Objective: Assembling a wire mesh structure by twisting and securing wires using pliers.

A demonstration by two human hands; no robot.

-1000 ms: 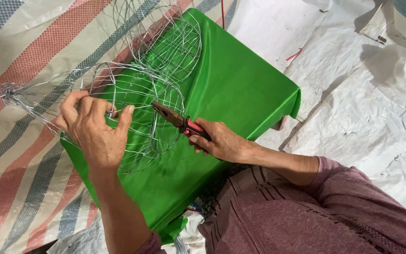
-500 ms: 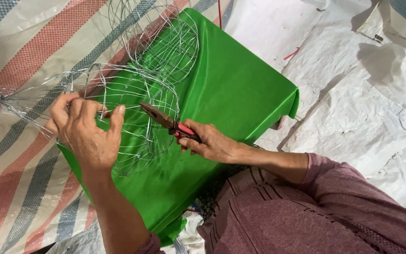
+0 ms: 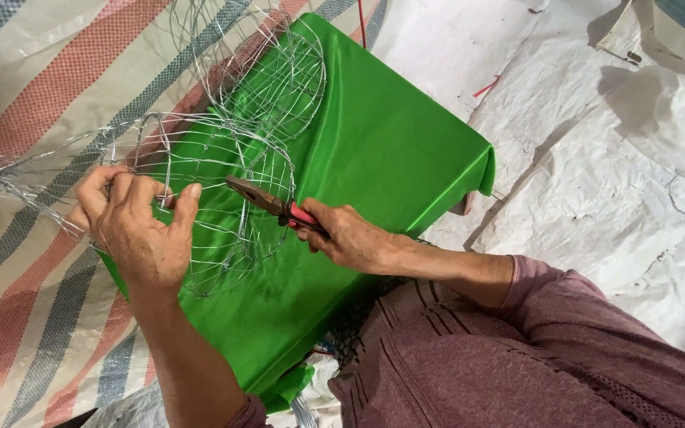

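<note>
Striped tarp (image 3: 17, 87) (red/blue/white) on far left, under everything. Wire frame (image 3: 200, 170), thin silver, cage-like w/ round hoops, lies partly on tarp, partly on green cloth (image 3: 374, 150); its pinched tip points to left edge, a 2nd hoop section rises toward top centre. Left hand (image 3: 140, 230) clamped on frame's left part: fingers curled over the wires, thumb out to the right, touching wire. Pliers (image 3: 275, 204) w/ red grips just right of that hand, dark nose pointing up-left into the hoops; can't tell if nose is biting a wire. Right hand (image 3: 350, 238) wrapped shut round the red grips, resting on cloth. Cloth is draped over a box-like base, corner hanging at right. Maroon sleeve (image 3: 533, 349) lower right. Crumpled white sheeting (image 3: 596, 182) fills the right side; small red wire scrap (image 3: 485, 87) lies on it near cloth's top edge.
</note>
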